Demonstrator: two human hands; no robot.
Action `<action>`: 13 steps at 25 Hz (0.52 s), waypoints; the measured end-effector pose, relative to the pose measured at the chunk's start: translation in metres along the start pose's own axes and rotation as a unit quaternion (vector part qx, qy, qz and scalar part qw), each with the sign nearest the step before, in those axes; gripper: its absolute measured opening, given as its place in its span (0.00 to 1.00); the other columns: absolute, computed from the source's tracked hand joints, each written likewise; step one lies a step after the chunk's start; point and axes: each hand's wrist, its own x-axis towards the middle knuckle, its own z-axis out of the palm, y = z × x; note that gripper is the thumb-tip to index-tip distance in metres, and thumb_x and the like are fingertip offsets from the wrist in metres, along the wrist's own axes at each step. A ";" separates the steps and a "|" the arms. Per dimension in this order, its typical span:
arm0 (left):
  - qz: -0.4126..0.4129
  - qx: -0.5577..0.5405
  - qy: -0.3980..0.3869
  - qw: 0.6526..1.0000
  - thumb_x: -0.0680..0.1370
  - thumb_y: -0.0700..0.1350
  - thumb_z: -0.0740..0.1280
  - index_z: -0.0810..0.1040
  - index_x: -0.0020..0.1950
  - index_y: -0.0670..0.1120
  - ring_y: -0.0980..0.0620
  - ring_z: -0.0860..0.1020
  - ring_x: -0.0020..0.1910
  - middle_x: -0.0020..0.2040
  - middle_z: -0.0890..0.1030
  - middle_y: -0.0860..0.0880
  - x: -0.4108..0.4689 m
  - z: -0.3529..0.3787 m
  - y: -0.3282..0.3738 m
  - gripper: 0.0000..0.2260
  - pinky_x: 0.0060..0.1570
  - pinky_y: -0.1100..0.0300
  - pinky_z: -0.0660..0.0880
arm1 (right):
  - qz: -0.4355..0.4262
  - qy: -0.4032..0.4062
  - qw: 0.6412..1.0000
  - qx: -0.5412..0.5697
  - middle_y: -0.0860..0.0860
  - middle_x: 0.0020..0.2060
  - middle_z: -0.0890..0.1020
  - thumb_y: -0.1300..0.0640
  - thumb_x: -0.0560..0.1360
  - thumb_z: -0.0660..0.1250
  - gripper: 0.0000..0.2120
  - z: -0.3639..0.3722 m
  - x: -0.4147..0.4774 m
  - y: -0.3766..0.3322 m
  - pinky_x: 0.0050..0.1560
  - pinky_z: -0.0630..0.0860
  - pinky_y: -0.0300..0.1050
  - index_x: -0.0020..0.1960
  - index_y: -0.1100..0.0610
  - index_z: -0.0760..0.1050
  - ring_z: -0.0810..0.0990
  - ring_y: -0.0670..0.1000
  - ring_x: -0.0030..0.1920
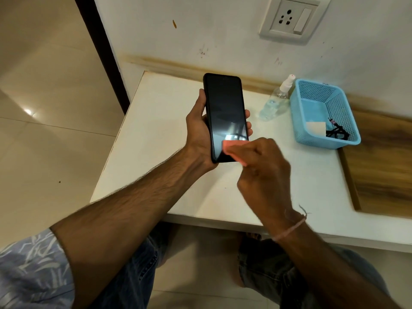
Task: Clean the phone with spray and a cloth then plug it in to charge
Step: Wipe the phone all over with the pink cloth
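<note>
My left hand (199, 132) grips a black phone (225, 108) by its lower sides, holding it screen up above the white table (156, 139). An orange-pink cloth (234, 148) is pinched in my right hand (260, 166) and pressed against the bottom of the dark screen. A clear spray bottle (275, 101) with a white nozzle stands on the table to the right of the phone. In the blue basket (312, 134) lies a black charging cable (336, 131). A white wall socket (292, 17) with a switch sits high on the wall at the upper right.
The basket also holds a pale square piece (315, 128). A wooden surface (383, 170) adjoins the table on the right. Tiled floor (44, 108) lies to the left, and a dark door frame (100, 50) runs beside the wall. My knees are under the table's near edge.
</note>
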 end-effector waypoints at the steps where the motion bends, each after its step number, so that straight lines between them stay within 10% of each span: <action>1: -0.001 0.002 0.001 1.000 0.79 0.69 0.54 0.78 0.57 0.37 0.38 0.77 0.44 0.50 0.78 0.37 0.000 0.000 -0.001 0.35 0.50 0.49 0.75 | -0.032 -0.013 0.999 0.003 0.59 0.42 0.82 0.75 0.63 0.75 0.20 0.001 -0.003 -0.002 0.48 0.78 0.43 0.53 0.62 0.83 0.82 0.59 0.42; 13: 0.006 -0.005 -0.009 1.000 0.79 0.69 0.54 0.78 0.57 0.37 0.38 0.77 0.44 0.50 0.78 0.37 0.000 -0.001 0.002 0.35 0.50 0.49 0.75 | 0.001 0.010 1.000 0.021 0.61 0.41 0.81 0.71 0.69 0.73 0.14 0.000 -0.002 0.002 0.42 0.81 0.46 0.54 0.63 0.83 0.80 0.59 0.41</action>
